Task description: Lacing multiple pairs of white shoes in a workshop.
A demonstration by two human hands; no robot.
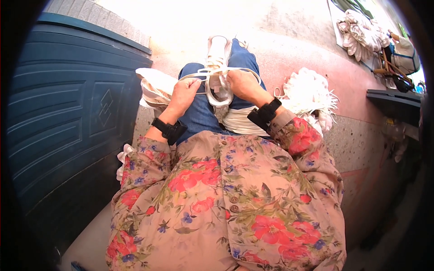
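Observation:
A white lace-up shoe (219,52) rests on my lap between my knees, toe pointing away and its opening toward me. White shoelaces (212,70) cross over its top in a loop or knot. My left hand (184,95) is closed in a pinch on a lace, left of the shoe. Beside the shoe's right side, my right hand (246,85) is closed on the lace too, its fingertips partly hidden. A bundle of long white laces (246,122) lies across my right thigh, under my right wrist.
White shoes (156,86) lie to the left of my legs. On the right sits a heap of white shoes and laces (309,92). A blue panelled door (81,90) stands close at left. Further right are a pile of pale shoes (361,34) and a dark ledge (393,97).

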